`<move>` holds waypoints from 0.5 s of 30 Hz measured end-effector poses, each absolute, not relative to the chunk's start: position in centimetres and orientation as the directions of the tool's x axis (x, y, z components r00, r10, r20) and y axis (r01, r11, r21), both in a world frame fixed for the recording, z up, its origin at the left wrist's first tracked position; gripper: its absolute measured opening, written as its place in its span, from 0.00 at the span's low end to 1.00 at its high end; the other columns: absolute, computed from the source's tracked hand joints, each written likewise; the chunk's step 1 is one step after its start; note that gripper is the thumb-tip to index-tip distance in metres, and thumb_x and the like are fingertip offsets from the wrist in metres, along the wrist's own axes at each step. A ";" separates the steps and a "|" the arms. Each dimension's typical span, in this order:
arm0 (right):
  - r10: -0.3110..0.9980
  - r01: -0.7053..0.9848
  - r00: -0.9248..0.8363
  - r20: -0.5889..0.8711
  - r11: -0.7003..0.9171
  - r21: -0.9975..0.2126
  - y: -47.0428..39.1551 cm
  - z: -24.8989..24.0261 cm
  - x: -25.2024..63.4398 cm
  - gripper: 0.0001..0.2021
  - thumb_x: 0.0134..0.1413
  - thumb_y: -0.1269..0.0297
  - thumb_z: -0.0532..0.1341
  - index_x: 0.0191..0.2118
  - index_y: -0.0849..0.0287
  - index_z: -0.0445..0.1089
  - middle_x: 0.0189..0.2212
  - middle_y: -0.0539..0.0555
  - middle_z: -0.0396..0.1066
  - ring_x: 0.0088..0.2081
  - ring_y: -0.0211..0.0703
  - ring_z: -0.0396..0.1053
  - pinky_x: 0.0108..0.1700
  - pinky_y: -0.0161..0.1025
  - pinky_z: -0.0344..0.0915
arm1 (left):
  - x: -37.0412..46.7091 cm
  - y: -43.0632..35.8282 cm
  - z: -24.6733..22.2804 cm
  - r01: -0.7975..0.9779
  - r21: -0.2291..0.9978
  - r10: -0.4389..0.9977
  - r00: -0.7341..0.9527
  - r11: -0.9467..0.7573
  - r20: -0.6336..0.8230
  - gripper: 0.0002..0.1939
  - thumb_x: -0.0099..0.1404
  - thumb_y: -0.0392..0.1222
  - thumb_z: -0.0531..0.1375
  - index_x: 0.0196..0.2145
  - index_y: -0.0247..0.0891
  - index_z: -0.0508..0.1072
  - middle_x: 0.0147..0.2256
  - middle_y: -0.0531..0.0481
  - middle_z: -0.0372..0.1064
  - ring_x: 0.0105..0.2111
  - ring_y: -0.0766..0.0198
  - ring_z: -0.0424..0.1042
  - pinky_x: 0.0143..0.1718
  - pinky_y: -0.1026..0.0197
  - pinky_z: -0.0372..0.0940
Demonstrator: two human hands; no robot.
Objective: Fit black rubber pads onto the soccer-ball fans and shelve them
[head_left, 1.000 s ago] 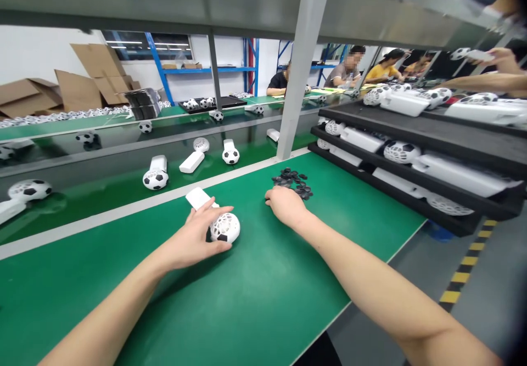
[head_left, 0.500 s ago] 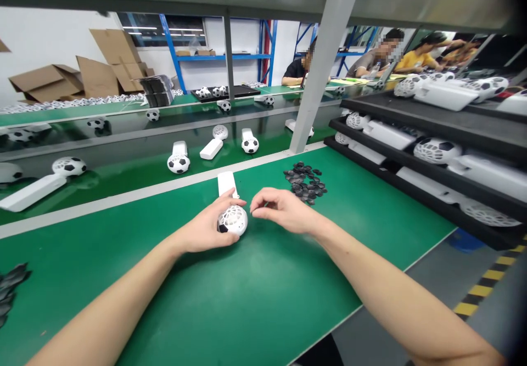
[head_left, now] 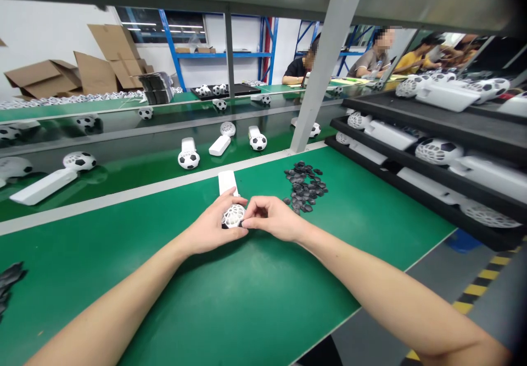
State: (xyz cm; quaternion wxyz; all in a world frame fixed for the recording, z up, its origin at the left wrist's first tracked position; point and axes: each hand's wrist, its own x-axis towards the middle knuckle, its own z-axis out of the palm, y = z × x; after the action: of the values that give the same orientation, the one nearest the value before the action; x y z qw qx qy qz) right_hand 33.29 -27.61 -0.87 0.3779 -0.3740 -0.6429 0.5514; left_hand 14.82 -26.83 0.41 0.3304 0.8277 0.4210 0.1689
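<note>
My left hand is wrapped round the white football-shaped head of a small handheld fan, its openwork grille facing up. The fan's white handle points away from me on the green table. At the right side of the head, the fingertips of my right hand pinch a small black piece against the ball, mostly covered by the fingers. Right of that hand lies a loose pile of small black pieces.
Beyond a pale rail, a green conveyor carries several football fans. Stacked black trays with more fans stand at the right. A grey post rises from the rail. Longer black pieces lie at the left edge. Co-workers sit far back.
My right hand has moved left and down to touch the ball. My left hand has turned the head slightly. Fans on the near conveyor have shifted right.
</note>
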 end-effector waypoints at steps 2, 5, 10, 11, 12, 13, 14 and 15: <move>0.899 0.073 -0.433 0.063 0.105 -0.992 -27.6 -1.0 33.2 0.08 0.39 0.67 0.65 0.23 0.61 0.64 0.22 0.46 0.65 0.26 0.33 0.61 0.31 0.34 0.59 | 15.0 -26.9 0.5 0.569 0.710 0.813 0.582 -0.415 0.008 0.25 0.53 0.46 0.60 0.49 0.44 0.61 0.61 0.45 0.41 0.61 0.52 0.38 0.58 0.46 0.43; 0.907 0.111 -0.420 0.030 0.084 -0.990 -27.7 -1.1 32.9 0.10 0.38 0.67 0.66 0.22 0.61 0.62 0.20 0.45 0.63 0.24 0.32 0.60 0.30 0.33 0.58 | 15.3 -26.9 0.6 0.553 0.738 0.824 0.566 -0.387 0.009 0.22 0.52 0.42 0.59 0.47 0.42 0.62 0.60 0.45 0.44 0.61 0.52 0.41 0.58 0.47 0.43; 0.914 0.385 -0.406 0.011 0.182 -0.905 -26.2 -0.4 34.3 0.09 0.45 0.61 0.62 0.27 0.61 0.65 0.25 0.48 0.67 0.28 0.33 0.64 0.32 0.32 0.61 | 15.3 -26.9 0.5 0.558 0.735 0.813 0.583 -0.385 -0.017 0.23 0.52 0.42 0.58 0.46 0.43 0.61 0.61 0.45 0.42 0.61 0.51 0.42 0.57 0.48 0.46; 0.932 0.540 -0.362 0.022 0.229 -0.810 -25.4 -0.1 35.2 0.08 0.49 0.59 0.60 0.30 0.60 0.66 0.28 0.49 0.69 0.30 0.34 0.65 0.34 0.32 0.62 | 15.3 -26.9 0.5 0.569 0.725 0.812 0.583 -0.387 -0.024 0.23 0.52 0.41 0.58 0.47 0.43 0.61 0.61 0.45 0.41 0.60 0.50 0.44 0.56 0.47 0.47; 0.953 0.694 -0.298 0.050 0.252 -0.674 -24.6 0.1 36.2 0.08 0.52 0.60 0.57 0.33 0.59 0.67 0.32 0.50 0.70 0.34 0.36 0.66 0.36 0.33 0.62 | 15.3 -26.9 0.5 0.581 0.715 0.815 0.579 -0.389 -0.027 0.23 0.52 0.41 0.58 0.47 0.43 0.61 0.61 0.45 0.40 0.60 0.49 0.46 0.56 0.47 0.48; 0.975 0.845 -0.205 0.088 0.222 -0.486 -23.7 0.3 37.3 0.08 0.54 0.61 0.55 0.36 0.57 0.68 0.35 0.51 0.70 0.37 0.37 0.66 0.39 0.33 0.61 | 15.2 -27.0 0.5 0.591 0.705 0.818 0.574 -0.392 -0.027 0.23 0.51 0.41 0.57 0.47 0.43 0.61 0.61 0.45 0.40 0.59 0.48 0.47 0.55 0.47 0.49; 0.984 0.909 -0.139 0.114 0.172 -0.379 -22.9 0.5 38.4 0.08 0.55 0.63 0.55 0.38 0.58 0.69 0.38 0.55 0.70 0.41 0.42 0.65 0.41 0.36 0.60 | 15.2 -27.0 0.5 0.597 0.698 0.819 0.573 -0.395 -0.026 0.22 0.51 0.40 0.57 0.46 0.43 0.61 0.61 0.45 0.39 0.59 0.48 0.47 0.55 0.47 0.49; 0.987 0.941 -0.095 0.127 0.131 -0.313 -22.2 0.5 39.4 0.08 0.54 0.66 0.55 0.37 0.60 0.69 0.40 0.59 0.69 0.44 0.46 0.64 0.43 0.39 0.59 | 15.2 -27.0 0.5 0.598 0.696 0.819 0.574 -0.397 -0.026 0.22 0.51 0.39 0.57 0.45 0.43 0.61 0.61 0.45 0.39 0.59 0.48 0.48 0.55 0.47 0.49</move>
State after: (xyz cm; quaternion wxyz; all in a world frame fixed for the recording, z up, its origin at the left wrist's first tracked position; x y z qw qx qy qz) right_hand 39.39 -22.17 0.50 0.1538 -0.6547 -0.7362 0.0758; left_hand 15.18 -27.01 0.53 0.3389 0.8197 0.4321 0.1625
